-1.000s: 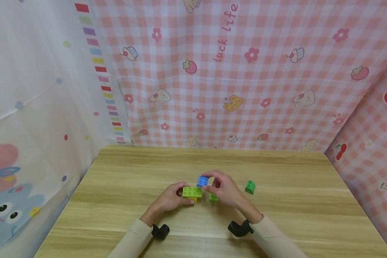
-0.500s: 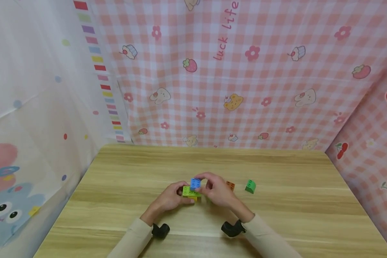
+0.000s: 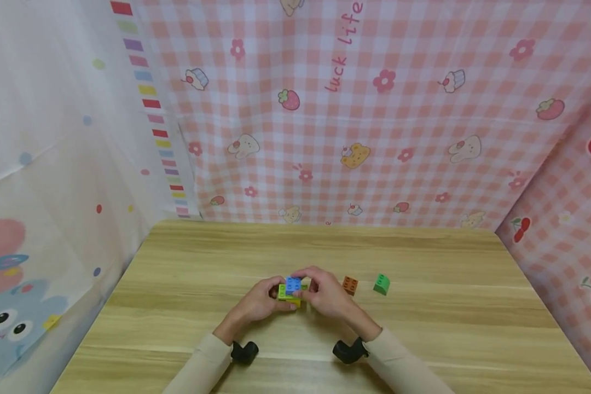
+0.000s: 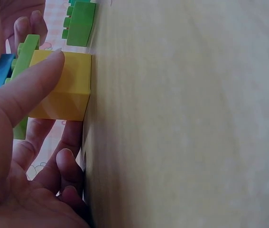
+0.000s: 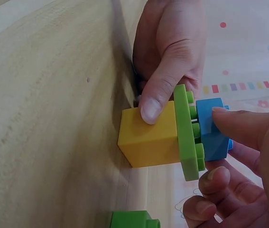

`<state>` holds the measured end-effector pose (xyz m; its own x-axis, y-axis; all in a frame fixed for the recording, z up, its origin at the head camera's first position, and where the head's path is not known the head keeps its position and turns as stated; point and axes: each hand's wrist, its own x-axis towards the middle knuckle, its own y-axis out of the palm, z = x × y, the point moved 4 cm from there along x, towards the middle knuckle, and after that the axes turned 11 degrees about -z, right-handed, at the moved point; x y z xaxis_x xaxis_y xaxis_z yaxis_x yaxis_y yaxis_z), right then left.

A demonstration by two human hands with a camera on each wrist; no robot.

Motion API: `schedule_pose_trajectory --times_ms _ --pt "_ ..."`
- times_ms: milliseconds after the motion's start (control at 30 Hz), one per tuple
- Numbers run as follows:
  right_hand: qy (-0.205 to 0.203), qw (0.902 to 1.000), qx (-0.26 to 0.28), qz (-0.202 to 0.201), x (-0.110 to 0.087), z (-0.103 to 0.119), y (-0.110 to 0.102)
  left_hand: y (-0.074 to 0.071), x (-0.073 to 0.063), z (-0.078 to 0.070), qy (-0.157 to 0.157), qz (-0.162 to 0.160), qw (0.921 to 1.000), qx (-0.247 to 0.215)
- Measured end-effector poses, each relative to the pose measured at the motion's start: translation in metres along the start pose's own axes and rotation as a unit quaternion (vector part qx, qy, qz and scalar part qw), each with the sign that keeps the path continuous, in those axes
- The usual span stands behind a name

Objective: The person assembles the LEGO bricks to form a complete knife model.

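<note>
"A pink checked cloth (image 3: 325,131) hangs at the back, with strawberries and flowers on it. What's your table (image 3: 423,339) like?"

"It's light wood with stripy lines. My blocks look like smooth plastic. The yellow block (image 5: 151,142) is chunky with flat sides. The lime plate (image 5: 186,142) on top of it is thin and long. The blue block (image 5: 213,135) is small and boxy."

"Where are they, and which way do they point?"

"Near the middle of the table, between my hands. The lime plate's long side goes left to right in front of me, bumps up. The blue block is over its middle, bumps up too, but tipped a bit. Lime bumps show under it, and I can't tell if it's stuck on."

"And your fingers?"

"My left hand (image 3: 263,301) pinches the yellow block, thumb on my side, fingers round the back. My right hand (image 3: 325,294) holds the blue block, thumb in front and finger behind, just a block apart."

"Anything close by?"

"A little green block (image 4: 79,26) sits just to the right of the yellow one. Farther right are a brown block (image 3: 350,285) and a curved green block (image 3: 381,284)."
</note>
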<state>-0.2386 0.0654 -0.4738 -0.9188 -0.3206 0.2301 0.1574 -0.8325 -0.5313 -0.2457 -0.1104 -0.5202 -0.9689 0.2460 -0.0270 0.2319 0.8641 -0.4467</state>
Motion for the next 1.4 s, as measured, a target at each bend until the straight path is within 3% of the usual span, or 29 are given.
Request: schedule_pose_trajectory --times_ms 1133,1400 --pt "0.007 1.0000 0.003 0.006 -0.0021 -0.0017 0.0007 0.0006 0.0009 0.0006 0.008 0.004 1.0000 -0.002" --pt "-0.020 0.9997 -0.013 0.003 -0.0031 -0.0007 0.0007 0.0006 0.0002 -0.0005 0.008 0.002 1.0000 -0.002"
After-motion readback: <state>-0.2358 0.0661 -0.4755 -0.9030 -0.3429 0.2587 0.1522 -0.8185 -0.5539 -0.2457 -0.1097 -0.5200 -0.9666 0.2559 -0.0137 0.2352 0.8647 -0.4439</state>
